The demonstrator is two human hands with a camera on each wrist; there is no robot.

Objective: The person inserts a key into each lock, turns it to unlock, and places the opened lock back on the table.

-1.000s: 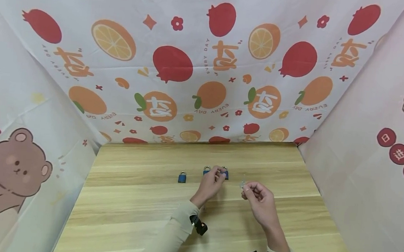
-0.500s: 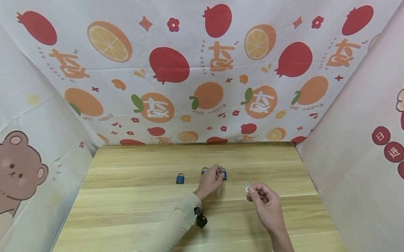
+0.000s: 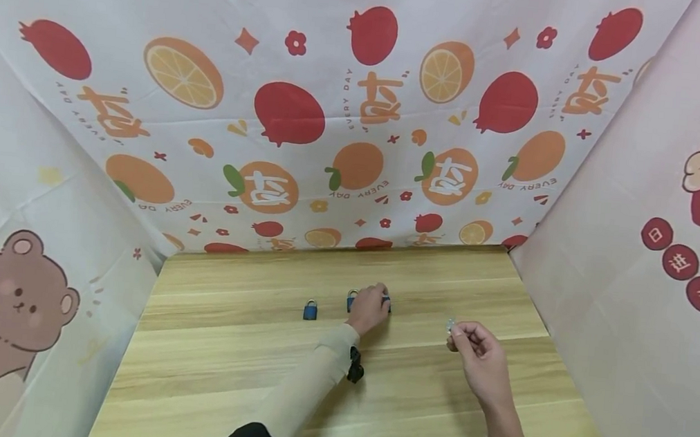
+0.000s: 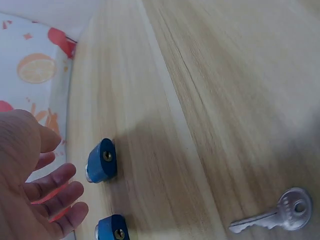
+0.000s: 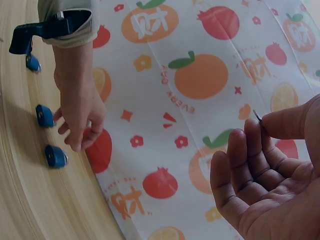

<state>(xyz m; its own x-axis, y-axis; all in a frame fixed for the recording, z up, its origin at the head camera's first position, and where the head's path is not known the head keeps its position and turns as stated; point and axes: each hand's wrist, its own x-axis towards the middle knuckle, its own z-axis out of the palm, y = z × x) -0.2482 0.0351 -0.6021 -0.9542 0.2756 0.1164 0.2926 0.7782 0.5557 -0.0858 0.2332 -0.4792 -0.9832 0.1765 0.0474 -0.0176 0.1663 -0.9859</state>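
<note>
My left hand [image 3: 370, 309] is over the padlocks with its fingers loosely bent; in the left wrist view the hand [image 4: 35, 185] shows nothing between its fingers. Close by it, one blue padlock [image 3: 351, 302] is partly covered and another blue padlock [image 3: 387, 305] shows at the fingertips. A third blue padlock [image 3: 311, 310] stands apart to the left. My right hand [image 3: 486, 366] pinches a small shiny key [image 3: 450, 325] between thumb and forefinger, seen edge-on in the right wrist view [image 5: 257, 116]. Another key [image 4: 290, 210] lies on the wood in the left wrist view.
The wooden tabletop [image 3: 218, 366] runs back to a fruit-printed cloth [image 3: 207, 136]. Printed cloths also stand along the left and right sides. A black strap [image 3: 356, 366] is on the left wrist.
My right hand has moved to the right, away from the padlocks, with the key. My left hand has moved slightly and turned over the padlocks, covering more of the right one.
</note>
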